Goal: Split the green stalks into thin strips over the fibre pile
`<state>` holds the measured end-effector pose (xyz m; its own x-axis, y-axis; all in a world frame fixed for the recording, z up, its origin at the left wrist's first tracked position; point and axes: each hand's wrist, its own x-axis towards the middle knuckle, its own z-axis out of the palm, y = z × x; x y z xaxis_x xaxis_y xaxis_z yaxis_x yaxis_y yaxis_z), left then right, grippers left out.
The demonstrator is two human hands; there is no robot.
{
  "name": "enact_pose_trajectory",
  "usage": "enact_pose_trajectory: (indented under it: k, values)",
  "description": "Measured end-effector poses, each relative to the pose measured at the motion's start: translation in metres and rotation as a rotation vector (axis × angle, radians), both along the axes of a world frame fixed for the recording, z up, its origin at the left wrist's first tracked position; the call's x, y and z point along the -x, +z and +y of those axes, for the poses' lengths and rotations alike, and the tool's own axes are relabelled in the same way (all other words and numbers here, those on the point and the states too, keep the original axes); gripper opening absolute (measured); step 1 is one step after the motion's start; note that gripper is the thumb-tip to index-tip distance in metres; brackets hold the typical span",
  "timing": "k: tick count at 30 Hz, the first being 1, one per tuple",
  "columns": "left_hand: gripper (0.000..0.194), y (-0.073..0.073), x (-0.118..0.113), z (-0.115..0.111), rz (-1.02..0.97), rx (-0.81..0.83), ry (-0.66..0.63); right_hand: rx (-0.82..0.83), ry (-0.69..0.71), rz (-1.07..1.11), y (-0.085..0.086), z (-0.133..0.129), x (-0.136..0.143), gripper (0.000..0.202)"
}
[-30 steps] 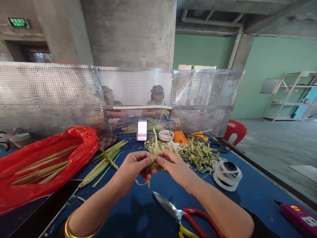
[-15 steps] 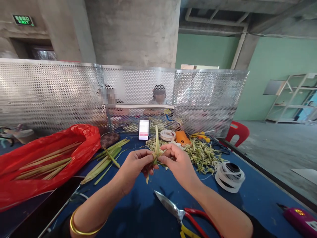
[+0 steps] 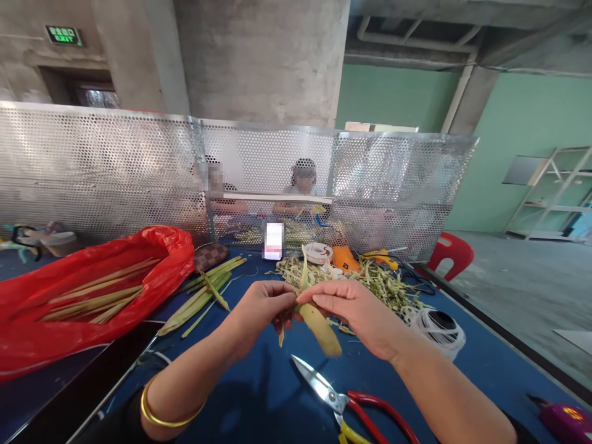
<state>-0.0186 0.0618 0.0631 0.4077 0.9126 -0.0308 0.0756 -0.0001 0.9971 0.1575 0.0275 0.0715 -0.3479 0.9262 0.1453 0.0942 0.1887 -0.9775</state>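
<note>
Between my two hands, over the middle of the table, is a pale yellow-green leaf strip (image 3: pixel 321 330). One narrow end points upward and a broad end hangs down below my right fingers. My left hand (image 3: pixel 266 305) pinches the strip between thumb and fingers, with a thin dry tip dangling under it. My right hand (image 3: pixel 346 302) is closed on the same strip, thumb and forefinger almost touching the left fingertips. How the leaf is folded at the pinch is hidden. Below the hands lie scissors (image 3: pixel 324 388) with red and yellow handles, blades pointing up and left.
On the left is a red plastic bag (image 3: pixel 171 246) of dry leaf strips, with loose green leaves (image 3: pixel 194 308) beside it. A pile of trimmings (image 3: pixel 388 283), a white spool (image 3: pixel 437 330) and a lit phone (image 3: pixel 274 240) lie beyond. A perforated metal screen (image 3: pixel 272 160) stands behind; people sit past it.
The leaf's broad end has swung out below my right hand. My right fingers have moved across the strip and lie flatter. The view has shifted slightly left.
</note>
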Motion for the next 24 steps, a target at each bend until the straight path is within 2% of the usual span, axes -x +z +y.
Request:
enact_pose_trajectory:
  k: [2, 4, 6, 8, 10, 14, 19, 22, 24]
  values:
    - [0.017, -0.001, 0.000, 0.000, -0.020, 0.041, -0.012, 0.027, 0.040, 0.060, -0.002, 0.001, 0.001, 0.017]
    - [0.018, -0.004, 0.000, 0.000, -0.039, 0.068, -0.028, -0.026, 0.016, 0.051, -0.004, 0.002, 0.004, 0.012]
    - [0.018, -0.006, 0.000, -0.001, -0.047, 0.076, -0.045, -0.167, -0.061, -0.016, -0.006, 0.002, 0.009, 0.006]
    - [0.017, -0.008, -0.001, 0.000, -0.051, 0.077, -0.062, -0.348, -0.145, -0.073, -0.007, 0.001, 0.012, 0.010]
    - [0.015, -0.009, -0.001, 0.000, -0.053, 0.085, -0.071, -0.431, -0.193, -0.038, -0.009, 0.000, 0.014, 0.012]
    - [0.013, -0.009, -0.001, 0.001, -0.072, 0.123, -0.085, -0.309, -0.223, 0.170, -0.012, -0.001, 0.016, 0.011]
    - [0.018, -0.007, -0.003, -0.002, -0.035, 0.159, -0.116, -0.260, -0.235, 0.358, -0.013, -0.002, 0.021, 0.011]
    - [0.018, -0.007, -0.004, -0.004, -0.030, 0.166, -0.119, -0.260, -0.263, 0.416, -0.013, -0.003, 0.024, 0.014]
    - [0.016, -0.007, -0.004, -0.004, -0.026, 0.166, -0.118, -0.300, -0.323, 0.378, -0.014, -0.004, 0.024, 0.016]
